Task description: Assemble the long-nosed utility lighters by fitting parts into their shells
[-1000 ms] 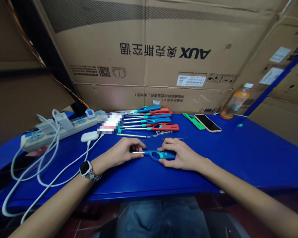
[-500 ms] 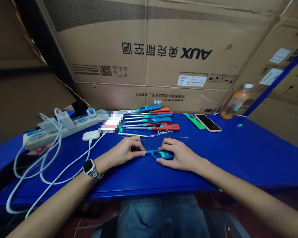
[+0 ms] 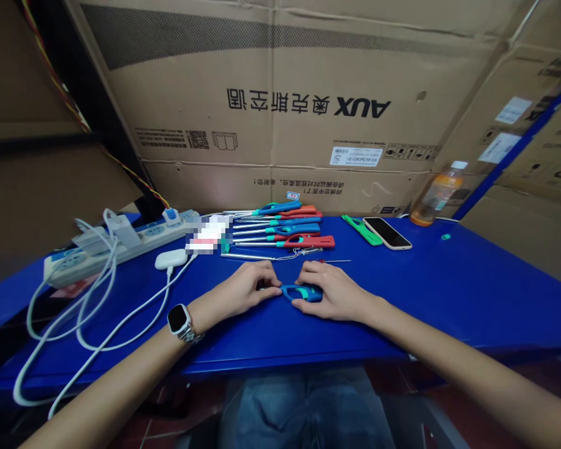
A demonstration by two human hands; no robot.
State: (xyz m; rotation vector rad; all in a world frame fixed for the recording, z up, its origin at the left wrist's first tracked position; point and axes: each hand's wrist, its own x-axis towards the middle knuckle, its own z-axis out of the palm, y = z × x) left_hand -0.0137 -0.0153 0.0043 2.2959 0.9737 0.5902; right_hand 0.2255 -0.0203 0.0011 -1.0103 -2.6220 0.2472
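Note:
A blue long-neck lighter (image 3: 300, 292) lies on the blue table (image 3: 449, 293) between my hands. My right hand (image 3: 333, 289) is closed around its handle. My left hand (image 3: 250, 288) is closed over its metal tube, which its fingers hide almost entirely. A watch (image 3: 179, 320) sits on my left wrist. Just beyond my hands lie a bare metal tube with wires (image 3: 266, 255) and a thin rod (image 3: 334, 260).
Several blue and red lighters (image 3: 285, 226) lie in a row at the back. A green part (image 3: 361, 228) and a phone (image 3: 387, 232) lie to their right, near a bottle (image 3: 436, 196). A power strip (image 3: 116, 244), a white charger (image 3: 171, 259) and cables occupy the left. Cardboard boxes (image 3: 280, 106) stand behind.
My left hand has slid right along the lighter's tube toward the handle, so the two hands are closer together. The tube is now almost fully covered.

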